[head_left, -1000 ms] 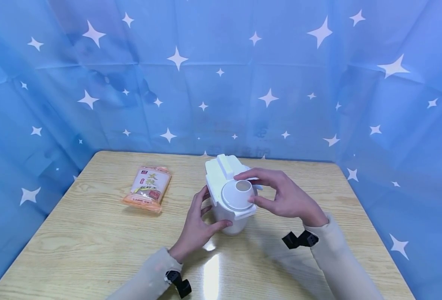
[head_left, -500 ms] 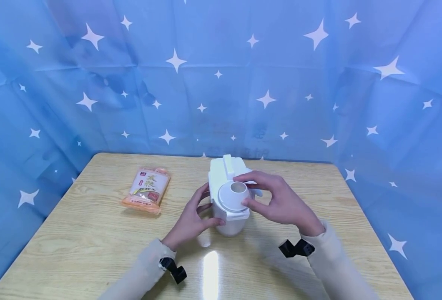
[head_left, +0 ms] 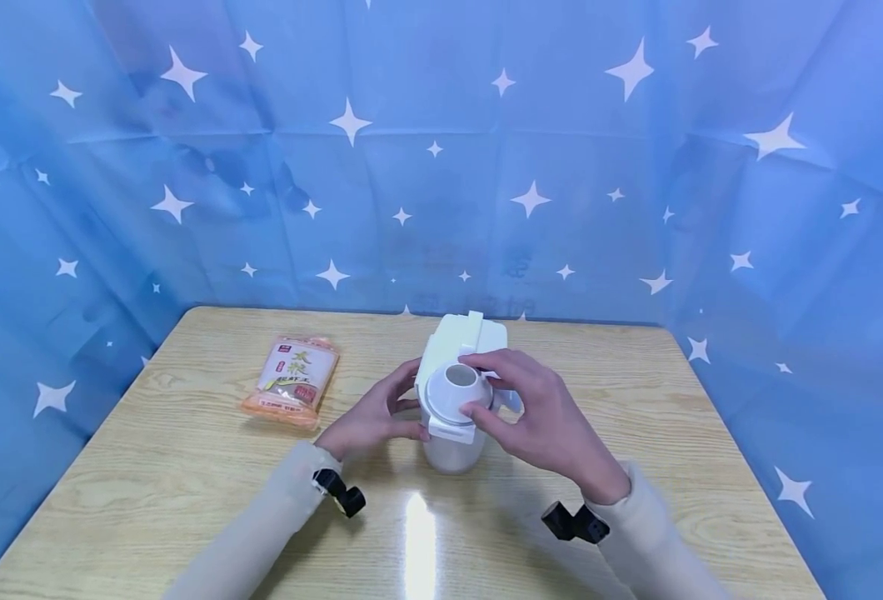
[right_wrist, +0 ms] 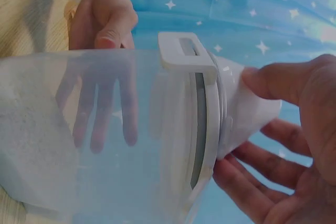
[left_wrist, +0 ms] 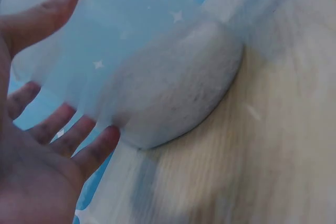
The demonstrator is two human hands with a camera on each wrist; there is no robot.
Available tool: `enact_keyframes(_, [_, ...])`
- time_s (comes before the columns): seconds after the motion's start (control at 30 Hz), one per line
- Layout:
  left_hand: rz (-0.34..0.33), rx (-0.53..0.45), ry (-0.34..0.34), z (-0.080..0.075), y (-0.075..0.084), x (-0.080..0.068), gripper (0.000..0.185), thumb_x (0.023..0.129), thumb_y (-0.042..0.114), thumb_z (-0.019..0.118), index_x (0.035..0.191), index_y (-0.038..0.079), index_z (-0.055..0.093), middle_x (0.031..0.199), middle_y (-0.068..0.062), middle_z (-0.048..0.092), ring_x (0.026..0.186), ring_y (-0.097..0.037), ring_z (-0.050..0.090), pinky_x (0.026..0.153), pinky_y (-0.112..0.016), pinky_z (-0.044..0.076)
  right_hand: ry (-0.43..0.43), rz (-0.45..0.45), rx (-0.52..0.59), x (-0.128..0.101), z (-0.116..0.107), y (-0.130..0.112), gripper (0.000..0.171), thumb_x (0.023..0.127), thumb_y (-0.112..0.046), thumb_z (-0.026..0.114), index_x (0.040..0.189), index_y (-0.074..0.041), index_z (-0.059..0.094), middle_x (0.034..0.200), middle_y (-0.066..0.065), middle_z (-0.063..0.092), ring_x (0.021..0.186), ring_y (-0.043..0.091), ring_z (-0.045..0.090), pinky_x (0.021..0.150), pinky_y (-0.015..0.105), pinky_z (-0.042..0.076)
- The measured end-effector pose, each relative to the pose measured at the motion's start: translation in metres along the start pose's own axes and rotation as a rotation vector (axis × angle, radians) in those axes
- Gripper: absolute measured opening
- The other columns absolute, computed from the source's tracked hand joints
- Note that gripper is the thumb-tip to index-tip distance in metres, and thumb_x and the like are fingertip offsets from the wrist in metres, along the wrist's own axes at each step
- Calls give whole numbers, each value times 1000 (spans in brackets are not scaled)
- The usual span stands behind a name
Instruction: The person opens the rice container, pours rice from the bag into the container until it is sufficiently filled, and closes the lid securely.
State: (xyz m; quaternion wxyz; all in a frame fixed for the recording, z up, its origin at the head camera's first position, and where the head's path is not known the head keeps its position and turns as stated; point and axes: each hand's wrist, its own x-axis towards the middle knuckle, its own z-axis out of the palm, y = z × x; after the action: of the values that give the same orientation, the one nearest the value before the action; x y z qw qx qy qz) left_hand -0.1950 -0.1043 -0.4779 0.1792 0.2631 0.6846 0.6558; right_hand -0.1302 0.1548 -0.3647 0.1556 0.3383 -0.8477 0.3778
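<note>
Loosely, right grip (head_left: 542, 417) round container cap (head_left: 456, 390)

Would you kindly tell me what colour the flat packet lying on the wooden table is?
The flat packet is orange with a pale label panel, clearest in the head view.

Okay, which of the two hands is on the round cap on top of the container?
The right hand: its thumb and fingers pinch the round cap. The left hand only holds the container by its side.
</note>
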Motion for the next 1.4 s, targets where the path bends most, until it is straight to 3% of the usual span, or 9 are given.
enact_keyframes(0.2, [9,-14,-49,-6,0,3,101,77,6,89,158,33,34,163,4,38,150,-27,39,120,-50,41,13,-22,-75,1,2,-3,50,89,-20,82,135,-18,64,124,-5,68,106,10,66,87,28,62])
enact_keyframes(0.53, [43,54,0,4,3,-7,98,80,13,88,159,32,33,163,3,37,150,-30,39,122,-52,39,-137,-29,49,12,-19,12,44,91,-23,80,133,-18,65,126,-6,68,113,12,66,94,34,61])
enact_keyframes(0.77, [15,110,103,21,0,-18,105,78,24,91,159,39,26,161,3,39,147,-33,42,121,-56,38,-137,54,35,24,-26,28,34,100,-27,68,133,-17,66,132,-3,67,120,17,64,100,42,58])
enact_keyframes(0.97, [55,230,225,41,1,-24,113,73,28,95,160,39,23,159,6,39,148,-25,40,118,-52,43,-136,53,-12,37,-25,42,41,97,-29,73,135,-16,65,144,2,61,135,22,56,107,50,53])
enact_keyframes(1.17, [31,228,350,60,4,-27,106,73,30,94,157,39,30,151,9,43,144,-24,43,116,-46,46,-170,44,-63,48,-22,53,46,95,-31,75,137,-19,64,153,-1,54,145,26,47,117,57,42])
enact_keyframes(1.4, [25,215,401,67,4,-26,98,75,26,93,154,36,36,147,8,46,142,-24,46,114,-45,47,-194,14,-47,54,-19,60,33,94,-24,76,125,-15,71,146,4,60,137,26,54,109,52,49])
